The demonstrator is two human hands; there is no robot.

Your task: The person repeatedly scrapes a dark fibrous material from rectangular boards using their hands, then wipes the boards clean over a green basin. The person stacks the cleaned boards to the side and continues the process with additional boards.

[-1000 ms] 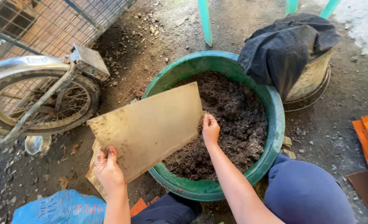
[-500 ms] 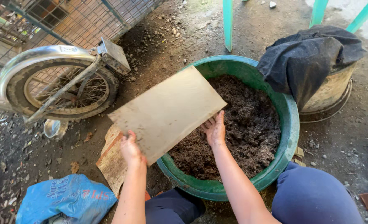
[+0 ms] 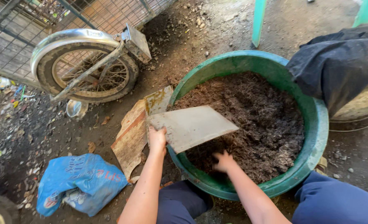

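I am crouched over a big green tub [image 3: 317, 124] full of dark, crumbly soil [image 3: 250, 120]. My left hand [image 3: 157, 139] is closed on the near corner of a flat, dirty board [image 3: 191, 126], with my fingers curled over its edge. The board sticks out from that hand to the right and a little away from me, so its long side reaches over the tub's near rim and hangs above the soil. It is tipped, with the far end lower and nearer the dirt. My right hand [image 3: 223, 161] is down inside the tub, just under and in front of the board. Its fingers are spread a bit and pressed into the soil, and it holds nothing that I can see. So the board is up and to the left of my right hand, close but not touching it, and my left hand is the only one on the board. A second worn sheet [image 3: 130, 141] lies on the ground beside the tub, right under my left arm. A blue bag [image 3: 82, 182] sits crumpled on the ground to my left. Farther off there is a wheel [image 3: 86, 76] with a shiny fender. A black cloth [image 3: 337, 66] hangs over a bucket on my right.
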